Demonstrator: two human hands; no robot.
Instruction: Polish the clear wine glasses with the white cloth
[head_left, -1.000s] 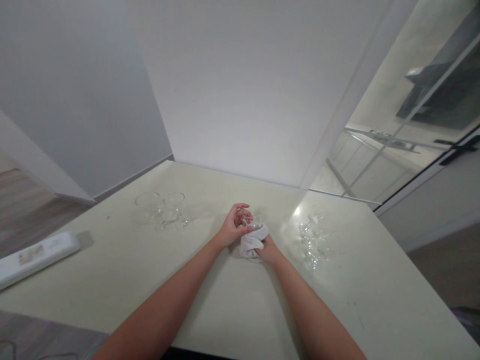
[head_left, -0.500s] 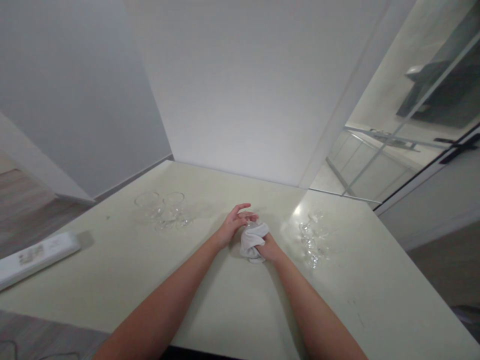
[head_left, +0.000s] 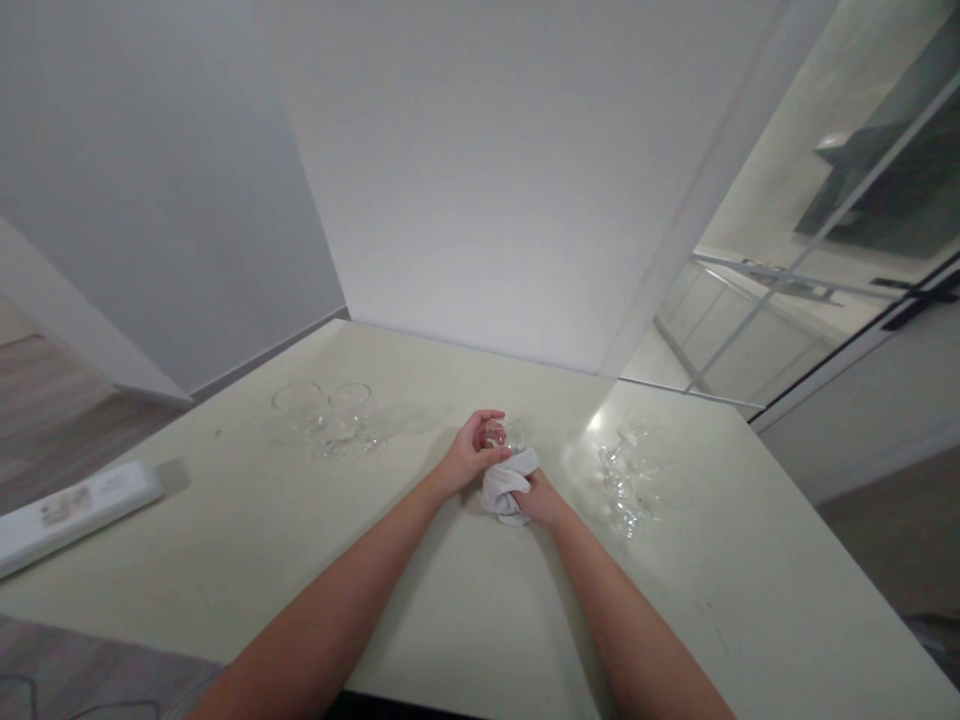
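Above the middle of the table, my left hand is closed around a clear glass, with its fingers on the far side and the thumb on the near side. A crumpled white cloth covers the near part of that glass. My right hand grips the cloth from the right, and its fingertips are hidden in the folds. How the lower part of the glass is shaped cannot be seen under the cloth.
Several clear stemmed glasses stand to the left on the pale table. More clear glassware is grouped on the right. A long white object lies by the left edge. A white wall rises behind the table.
My left hand has gone from loosely spread fingers beside the glass to a closed hold around it. My right hand and the cloth have barely moved.
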